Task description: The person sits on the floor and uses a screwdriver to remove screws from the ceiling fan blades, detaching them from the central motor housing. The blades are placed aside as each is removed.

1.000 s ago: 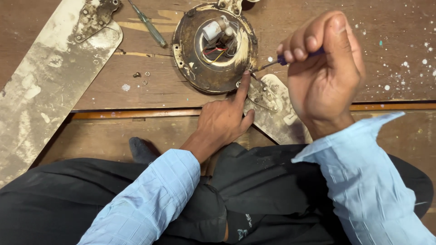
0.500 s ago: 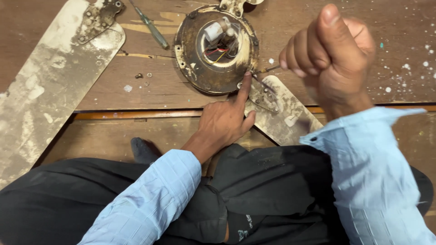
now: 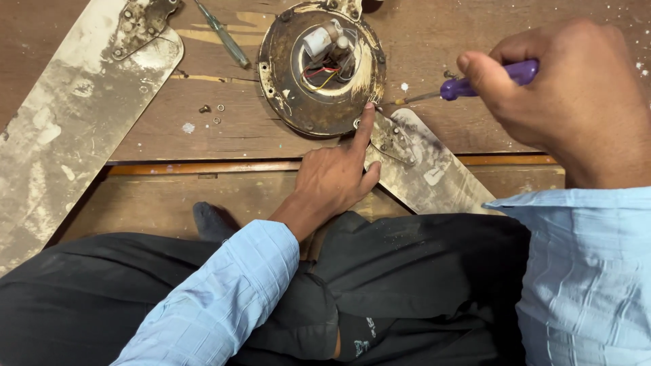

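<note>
A round, dirty ceiling-fan motor housing (image 3: 321,68) lies open on the wooden floor, with coloured wires and a white part inside. My left hand (image 3: 338,177) rests below it, its index finger pressing the housing's lower right rim where a fan blade's metal bracket (image 3: 395,139) meets it. My right hand (image 3: 571,102) grips a purple-handled screwdriver (image 3: 475,83); its tip points left at that same joint. The attached blade (image 3: 434,173) runs down to the right, under my knee.
A loose, grimy fan blade (image 3: 74,122) with its bracket lies at the left. A green screwdriver (image 3: 224,34) lies above left of the housing. Small screws and washers (image 3: 211,112) sit on the boards. My crossed legs in dark trousers (image 3: 203,298) fill the foreground.
My right hand has swung lower and to the right, bringing the purple screwdriver into plain view with its tip at the bracket joint. My left index finger has stayed on the rim.
</note>
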